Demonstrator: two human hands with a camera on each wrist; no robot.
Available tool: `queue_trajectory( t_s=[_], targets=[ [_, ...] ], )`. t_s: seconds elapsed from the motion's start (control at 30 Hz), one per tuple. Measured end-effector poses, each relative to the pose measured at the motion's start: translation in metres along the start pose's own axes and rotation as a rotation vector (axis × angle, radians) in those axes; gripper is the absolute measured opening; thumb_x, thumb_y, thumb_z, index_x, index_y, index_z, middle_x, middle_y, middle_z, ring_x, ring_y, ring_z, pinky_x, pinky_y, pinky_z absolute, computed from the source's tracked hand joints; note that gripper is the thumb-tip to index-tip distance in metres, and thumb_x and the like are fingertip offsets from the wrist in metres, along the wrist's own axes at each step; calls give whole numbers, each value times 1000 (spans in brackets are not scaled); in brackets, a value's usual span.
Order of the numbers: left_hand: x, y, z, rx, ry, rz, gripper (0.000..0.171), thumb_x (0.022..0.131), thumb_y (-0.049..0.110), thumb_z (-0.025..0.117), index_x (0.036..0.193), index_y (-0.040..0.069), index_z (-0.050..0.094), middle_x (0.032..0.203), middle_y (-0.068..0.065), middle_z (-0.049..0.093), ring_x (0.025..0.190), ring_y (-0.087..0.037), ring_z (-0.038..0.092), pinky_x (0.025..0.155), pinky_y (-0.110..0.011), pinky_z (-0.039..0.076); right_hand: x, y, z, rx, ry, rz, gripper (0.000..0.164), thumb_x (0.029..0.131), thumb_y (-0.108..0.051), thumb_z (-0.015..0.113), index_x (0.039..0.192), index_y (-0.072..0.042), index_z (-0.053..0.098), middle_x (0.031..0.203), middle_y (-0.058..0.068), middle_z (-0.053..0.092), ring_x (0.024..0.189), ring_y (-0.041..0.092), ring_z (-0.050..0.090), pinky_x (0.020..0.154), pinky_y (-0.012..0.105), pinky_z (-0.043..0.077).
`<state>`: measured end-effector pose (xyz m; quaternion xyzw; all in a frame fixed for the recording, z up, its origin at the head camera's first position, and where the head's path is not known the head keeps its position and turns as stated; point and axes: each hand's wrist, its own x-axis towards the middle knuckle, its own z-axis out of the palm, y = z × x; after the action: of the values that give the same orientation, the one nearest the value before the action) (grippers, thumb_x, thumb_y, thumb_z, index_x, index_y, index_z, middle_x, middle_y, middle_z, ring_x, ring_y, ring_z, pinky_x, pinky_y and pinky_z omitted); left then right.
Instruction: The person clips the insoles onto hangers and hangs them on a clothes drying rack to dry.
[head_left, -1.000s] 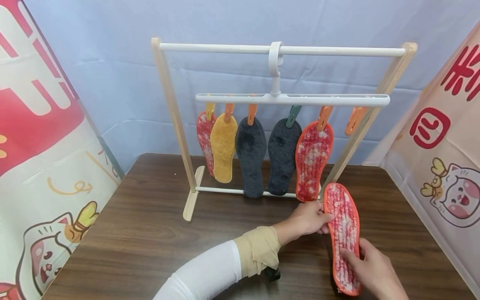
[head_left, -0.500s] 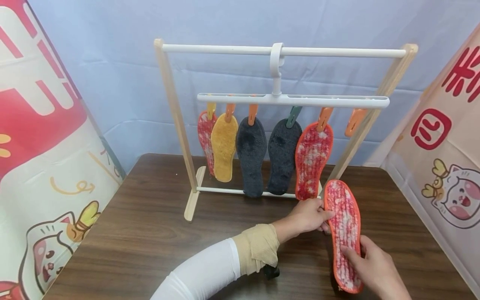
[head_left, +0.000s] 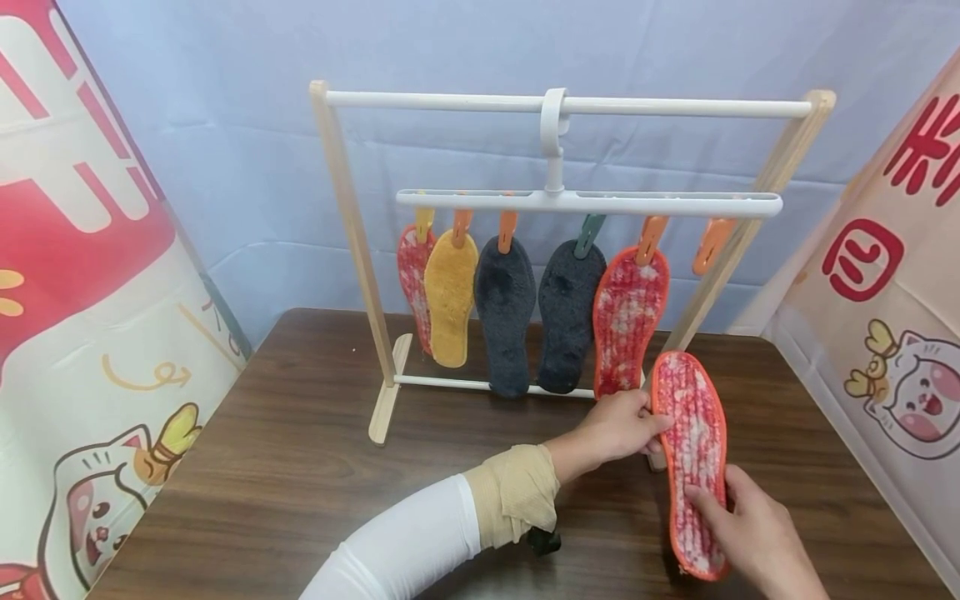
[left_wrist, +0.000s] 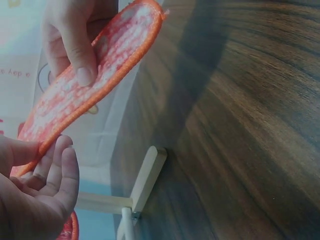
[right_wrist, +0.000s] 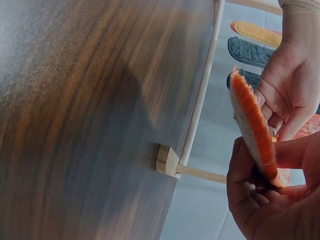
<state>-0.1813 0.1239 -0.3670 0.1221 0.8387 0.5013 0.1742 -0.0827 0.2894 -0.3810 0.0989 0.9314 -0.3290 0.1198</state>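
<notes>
Between both hands is a red-and-white insole [head_left: 691, 450] with an orange edge, tilted above the table at the right of the head view. My left hand [head_left: 617, 427] pinches its left edge near the upper part, thumb on the face. Lower down, my right hand [head_left: 757, 529] grips the right edge, its thumb lying across the face and its fingers behind. The left wrist view also shows both thumbs on the insole [left_wrist: 100, 75]. A matching insole [head_left: 630, 317] hangs just behind from an orange clip [head_left: 651, 240]. Another orange clip [head_left: 712, 244], to its right, holds nothing.
A white hanger bar [head_left: 480, 200] hooks on a wooden-sided rack [head_left: 352, 225] standing on the brown table [head_left: 300, 467]. Further left hang two dark insoles [head_left: 506, 317], a yellow insole [head_left: 450, 304] and a smaller red insole [head_left: 415, 283]. Printed cloths flank both sides.
Both hands keep their hold, and the insole has risen slightly toward the rack. The camera view has shifted a little.
</notes>
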Motion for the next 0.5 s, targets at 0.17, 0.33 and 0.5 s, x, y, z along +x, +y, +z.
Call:
queue_trajectory(
  t_s=[0.17, 0.33, 0.5],
  targets=[
    [0, 4, -2, -39, -1, 2, 13, 99, 27, 68, 93, 15, 66, 67, 4, 67, 64, -11, 69, 56, -20, 52, -1, 0, -2, -1, 20, -15, 50, 104, -48, 52, 119, 0, 51, 78, 1, 62, 68, 15, 58, 57, 31, 44],
    [-1, 8, -5, -30, 0, 25, 14, 100, 28, 67, 93, 16, 66, 66, 7, 66, 60, -6, 66, 57, -20, 50, 0, -3, -5, 6, 37, -26, 50, 105, -48, 51, 122, -2, 50, 79, 0, 64, 69, 14, 59, 57, 31, 45],
    [0, 11, -7, -12, 2, 29, 14, 100, 29, 66, 93, 16, 65, 65, 7, 66, 57, -3, 62, 56, -20, 50, -2, -4, -7, 16, 53, -31, 47, 105, -48, 51, 121, -3, 50, 77, 1, 63, 66, 14, 59, 55, 30, 44]
  ],
)
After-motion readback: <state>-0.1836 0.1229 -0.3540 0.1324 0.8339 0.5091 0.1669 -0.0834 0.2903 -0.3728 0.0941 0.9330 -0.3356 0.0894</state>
